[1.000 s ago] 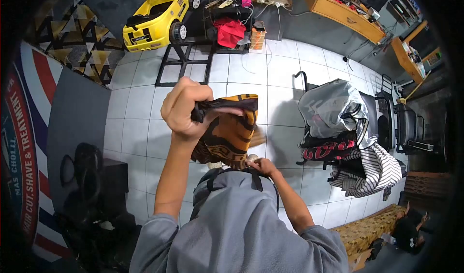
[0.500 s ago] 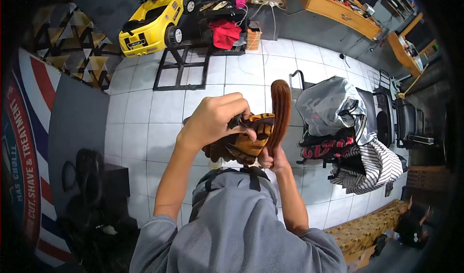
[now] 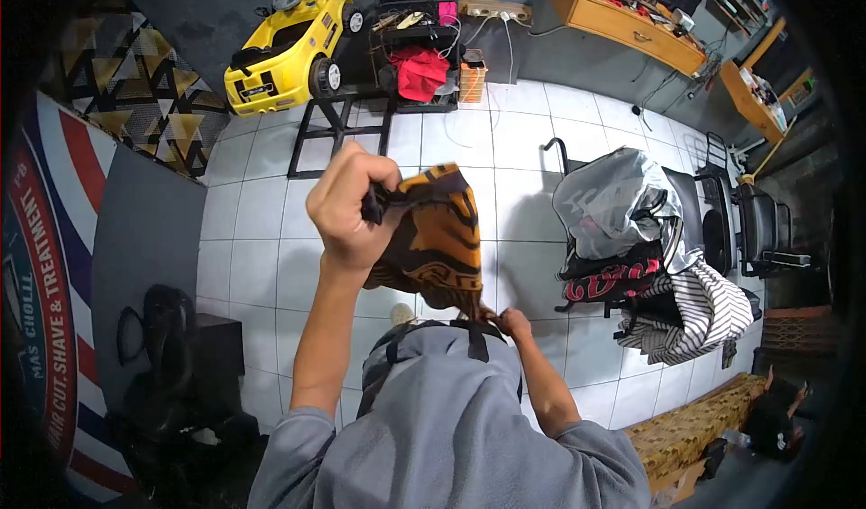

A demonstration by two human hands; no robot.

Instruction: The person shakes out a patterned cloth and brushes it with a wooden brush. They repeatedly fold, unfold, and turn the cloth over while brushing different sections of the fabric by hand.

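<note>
A brown, orange and black patterned cloth (image 3: 444,238) hangs in front of my body. My left hand (image 3: 352,204), raised at the cloth's upper left, is closed round a black part of it. Near my waist, my right hand (image 3: 512,321) is closed at the cloth's lower right corner, pinching its gathered end. The brown ribbed object seen earlier does not show as a separate shape.
A yellow toy car (image 3: 287,54) stands by the back wall beside a black metal frame (image 3: 338,135). On the right, a clear plastic cape and a striped cloth (image 3: 699,315) cover a chair. A person (image 3: 774,419) is at the lower right.
My left hand has moved left and up, drawing the cloth out. My right hand has gone lower, and the brown ribbed shape beside it no longer shows upright.
</note>
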